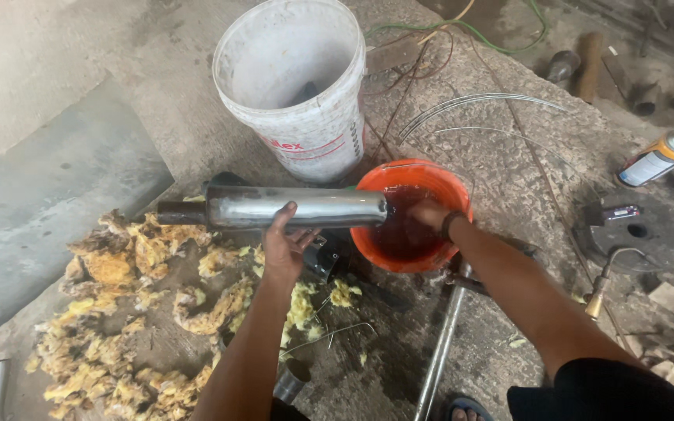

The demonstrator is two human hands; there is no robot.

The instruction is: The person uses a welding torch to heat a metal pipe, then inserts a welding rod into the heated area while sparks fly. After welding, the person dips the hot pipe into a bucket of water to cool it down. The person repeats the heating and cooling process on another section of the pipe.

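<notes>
We find the left hand [284, 248] closed around a shiny metal pipe [290, 207], held level with one end over the orange bucket [411, 215]. The right hand [429, 214] rests inside that bucket; its grip we cannot tell. A white bucket [298, 82] stands just behind.
</notes>
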